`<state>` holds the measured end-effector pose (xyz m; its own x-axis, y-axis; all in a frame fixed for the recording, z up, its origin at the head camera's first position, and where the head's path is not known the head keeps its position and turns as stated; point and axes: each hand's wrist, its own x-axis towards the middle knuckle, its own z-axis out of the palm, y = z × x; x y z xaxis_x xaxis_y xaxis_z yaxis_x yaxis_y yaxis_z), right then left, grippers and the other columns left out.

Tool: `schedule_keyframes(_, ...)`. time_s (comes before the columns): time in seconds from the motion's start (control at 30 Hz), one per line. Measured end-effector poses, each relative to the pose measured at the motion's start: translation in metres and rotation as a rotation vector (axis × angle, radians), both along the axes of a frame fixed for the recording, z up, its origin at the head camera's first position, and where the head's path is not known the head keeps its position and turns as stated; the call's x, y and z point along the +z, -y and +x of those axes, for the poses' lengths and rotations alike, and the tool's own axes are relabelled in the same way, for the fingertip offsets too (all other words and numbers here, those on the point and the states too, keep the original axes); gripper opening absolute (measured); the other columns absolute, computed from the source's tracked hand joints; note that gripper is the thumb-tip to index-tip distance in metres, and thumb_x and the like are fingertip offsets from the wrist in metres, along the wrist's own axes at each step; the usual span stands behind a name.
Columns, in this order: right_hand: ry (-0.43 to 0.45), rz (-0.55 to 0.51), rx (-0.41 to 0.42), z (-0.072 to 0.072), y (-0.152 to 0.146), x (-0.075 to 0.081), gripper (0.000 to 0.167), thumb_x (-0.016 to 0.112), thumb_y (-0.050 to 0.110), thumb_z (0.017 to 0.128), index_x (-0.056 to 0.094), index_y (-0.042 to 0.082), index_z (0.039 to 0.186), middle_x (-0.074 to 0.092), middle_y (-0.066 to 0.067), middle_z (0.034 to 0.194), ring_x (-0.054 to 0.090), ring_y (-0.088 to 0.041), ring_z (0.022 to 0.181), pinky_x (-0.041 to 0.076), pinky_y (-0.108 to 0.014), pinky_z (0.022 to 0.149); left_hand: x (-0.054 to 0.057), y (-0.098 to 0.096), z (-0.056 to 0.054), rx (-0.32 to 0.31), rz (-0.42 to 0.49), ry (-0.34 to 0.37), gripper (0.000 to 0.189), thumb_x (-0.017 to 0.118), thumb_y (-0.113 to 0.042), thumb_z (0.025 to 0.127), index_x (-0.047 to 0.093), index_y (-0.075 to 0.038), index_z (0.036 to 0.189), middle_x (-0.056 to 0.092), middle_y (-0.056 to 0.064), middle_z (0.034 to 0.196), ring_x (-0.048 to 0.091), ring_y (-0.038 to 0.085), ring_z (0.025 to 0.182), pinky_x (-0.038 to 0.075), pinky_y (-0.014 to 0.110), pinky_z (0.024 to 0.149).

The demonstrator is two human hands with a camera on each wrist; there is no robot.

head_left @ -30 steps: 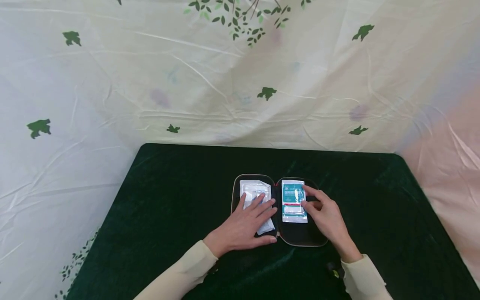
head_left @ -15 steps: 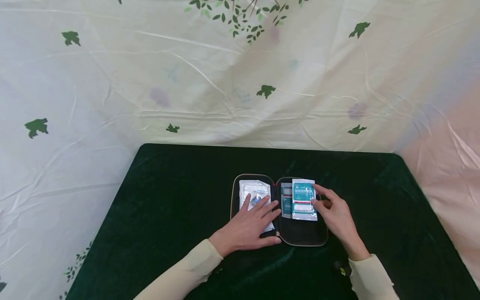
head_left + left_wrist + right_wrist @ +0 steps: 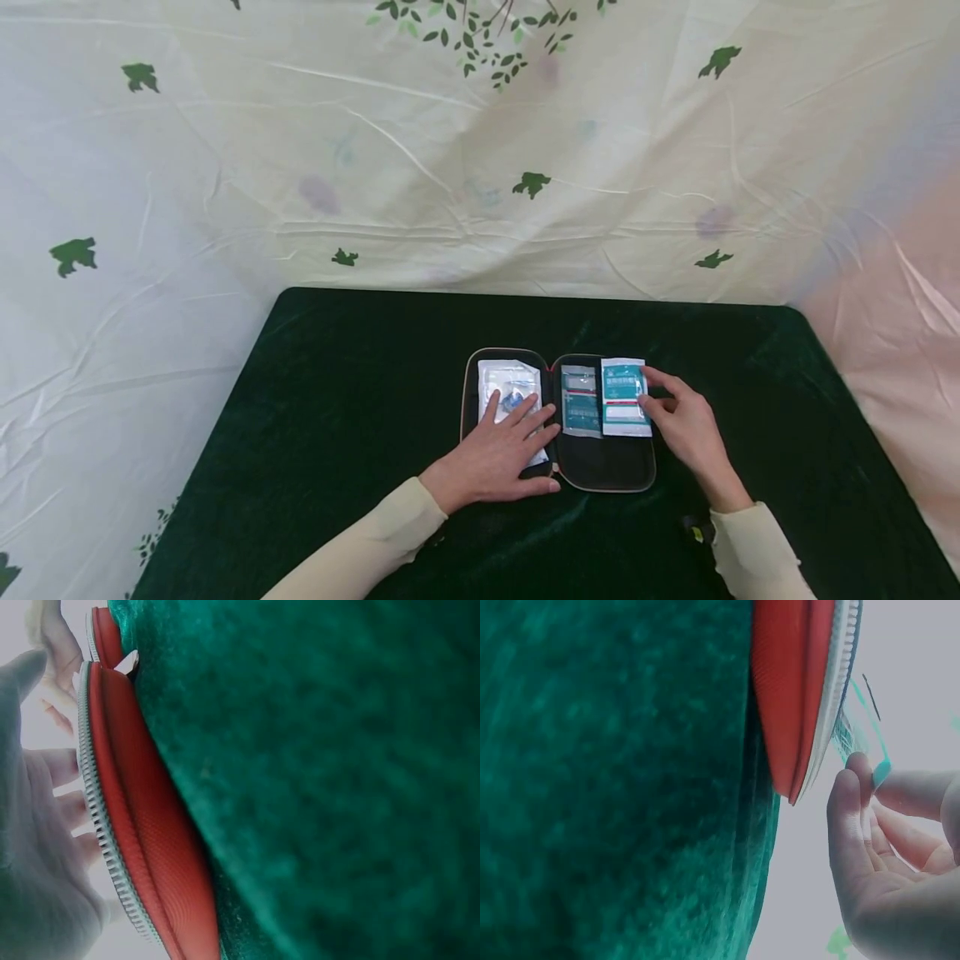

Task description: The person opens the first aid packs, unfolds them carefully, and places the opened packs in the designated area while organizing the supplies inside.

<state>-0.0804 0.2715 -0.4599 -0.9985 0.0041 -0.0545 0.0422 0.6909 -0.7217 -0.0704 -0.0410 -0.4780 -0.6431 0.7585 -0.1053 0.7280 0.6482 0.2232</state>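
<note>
A zippered case (image 3: 607,468), red outside and black inside, lies unfolded on the table. My left hand (image 3: 495,454) rests with spread, straight fingers on the left half, over clear-and-white packets (image 3: 510,375) that it partly covers. In the right half lies a flat teal-and-white packet (image 3: 581,408). My right hand (image 3: 690,425) pinches a second teal-and-white sachet (image 3: 624,396) by its right edge, between thumb and fingers, over the right part of that half. In the right wrist view the sachet's teal edge (image 3: 881,772) shows between the fingertips, above the case's zipper rim (image 3: 832,697).
Dark green velvet cloth (image 3: 375,358) covers the table. A pale curtain (image 3: 420,167) printed with green leaves and birds hangs behind and at both sides.
My right hand has drawn the upper sachet rightward, uncovering the teal-and-white packet beneath it. My left hand has shifted slightly right and stays on the left half.
</note>
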Motion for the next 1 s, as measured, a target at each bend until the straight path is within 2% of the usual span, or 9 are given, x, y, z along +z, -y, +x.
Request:
schedule_keyframes(0.23,0.018,0.022,0.000,-0.0020,-0.0052,-0.0008,0.050,0.059,0.019,0.106,0.048,0.008,0.154,0.053,-0.023,0.139,0.062,-0.028,0.092,0.049,-0.030,0.067,0.0000,-0.0003,0.0001,0.004,-0.011,-0.005,0.085,0.029,-0.081,0.097,0.037,-0.026,0.162,0.018,-0.001,0.173,0.006,0.025,0.160,0.006,0.067,0.122)
schedule_keyframes(0.77,0.040,0.039,0.032,-0.0063,-0.0045,-0.0038,0.050,0.058,0.014,0.105,0.049,0.004,0.153,0.052,-0.026,0.140,0.065,-0.031,0.096,0.051,-0.033,0.071,0.0000,0.0001,0.0001,0.001,-0.011,-0.008,0.086,0.028,-0.081,0.097,0.037,-0.026,0.162,0.018,-0.001,0.173,0.006,0.026,0.160,0.007,0.067,0.121)
schedule_keyframes(1.0,0.047,0.039,0.017,-0.0065,-0.0040,-0.0036,0.050,0.058,0.014,0.105,0.048,0.003,0.153,0.051,-0.027,0.141,0.065,-0.034,0.100,0.051,-0.035,0.074,-0.0004,-0.0003,-0.0001,-0.001,-0.006,-0.005,0.085,0.028,-0.081,0.097,0.037,-0.026,0.162,0.018,-0.001,0.173,0.005,0.025,0.160,0.007,0.067,0.121)
